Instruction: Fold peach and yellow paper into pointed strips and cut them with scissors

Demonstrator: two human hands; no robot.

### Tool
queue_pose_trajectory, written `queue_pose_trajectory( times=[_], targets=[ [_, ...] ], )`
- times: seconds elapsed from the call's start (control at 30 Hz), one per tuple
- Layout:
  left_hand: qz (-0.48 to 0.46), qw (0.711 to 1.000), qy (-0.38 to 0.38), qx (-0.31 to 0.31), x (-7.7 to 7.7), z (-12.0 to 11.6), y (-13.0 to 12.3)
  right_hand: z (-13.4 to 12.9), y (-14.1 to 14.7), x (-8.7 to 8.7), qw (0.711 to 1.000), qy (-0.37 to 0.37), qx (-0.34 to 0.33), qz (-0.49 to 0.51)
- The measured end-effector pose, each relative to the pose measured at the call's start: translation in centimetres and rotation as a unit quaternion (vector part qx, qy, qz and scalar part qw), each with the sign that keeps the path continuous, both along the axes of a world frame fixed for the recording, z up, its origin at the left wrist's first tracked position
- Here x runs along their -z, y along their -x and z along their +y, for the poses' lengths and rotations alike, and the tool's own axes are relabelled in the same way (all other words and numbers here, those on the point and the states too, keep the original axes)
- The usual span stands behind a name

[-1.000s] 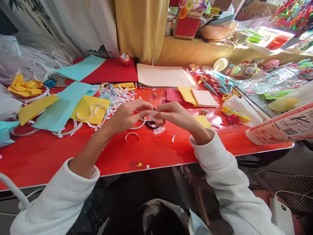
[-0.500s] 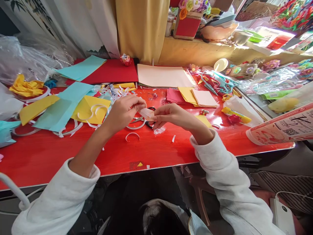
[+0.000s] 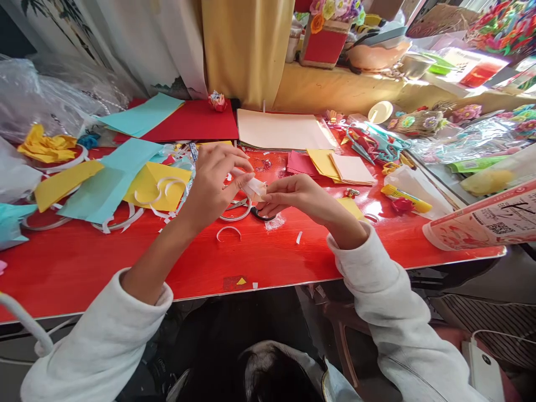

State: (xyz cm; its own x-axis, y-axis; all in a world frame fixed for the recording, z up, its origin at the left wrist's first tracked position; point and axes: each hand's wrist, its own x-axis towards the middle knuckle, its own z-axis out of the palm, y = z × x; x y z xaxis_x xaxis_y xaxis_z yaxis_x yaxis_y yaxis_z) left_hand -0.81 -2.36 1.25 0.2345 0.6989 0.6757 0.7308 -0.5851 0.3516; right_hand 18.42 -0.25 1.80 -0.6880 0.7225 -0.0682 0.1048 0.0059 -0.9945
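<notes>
Between my hands, above the red table, is a small piece of pale pink paper (image 3: 254,188), folded or curled. My left hand (image 3: 220,178) pinches its left end between thumb and fingers. On the other side my right hand (image 3: 293,195) grips the paper's right edge with thumb and fingertips. Behind and below the paper lie scissors (image 3: 238,204) with black on the handle, partly covered by my hands. A thin curled paper strip (image 3: 229,229) rests on the table in front of them, and a short white scrap (image 3: 298,237) lies to the right.
Turquoise paper sheets (image 3: 111,184) and yellow pieces (image 3: 161,187) lie left among paper strips. Stacked pink squares (image 3: 354,169) sit right of my hands, near a yellow glue tube (image 3: 406,198). A large printed cup (image 3: 481,218) leans in at the right edge. Larger pale sheets (image 3: 285,129) lie behind.
My left hand has turned, its back and fingers lifting higher around the pink paper. My right hand stays nearly in place, still holding the other end.
</notes>
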Motion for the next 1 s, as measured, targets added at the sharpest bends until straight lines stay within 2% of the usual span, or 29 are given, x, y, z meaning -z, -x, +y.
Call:
queue_pose_trajectory(
  times=[0.13,0.2,0.43,0.7,1.0],
  targets=[
    [0.038,0.996,-0.061,-0.049,-0.01,-0.51,0.03,-0.06,0.16,0.13,0.998,-0.021,0.045,0.035],
    [0.070,0.993,-0.077,-0.049,0.23,-0.58,0.08,-0.14,0.24,0.15,0.997,-0.033,0.056,0.048],
    [0.096,0.995,-0.005,-0.016,0.62,-0.62,0.28,-0.45,0.46,0.12,0.992,-0.088,0.072,0.050],
    [0.135,0.987,-0.082,-0.038,0.60,-0.87,-0.06,-0.72,0.91,0.70,0.985,-0.129,0.106,0.035],
    [0.104,0.994,-0.013,-0.021,0.47,-0.82,0.15,-0.93,1.00,0.62,0.979,-0.165,0.114,0.035]
  ],
)
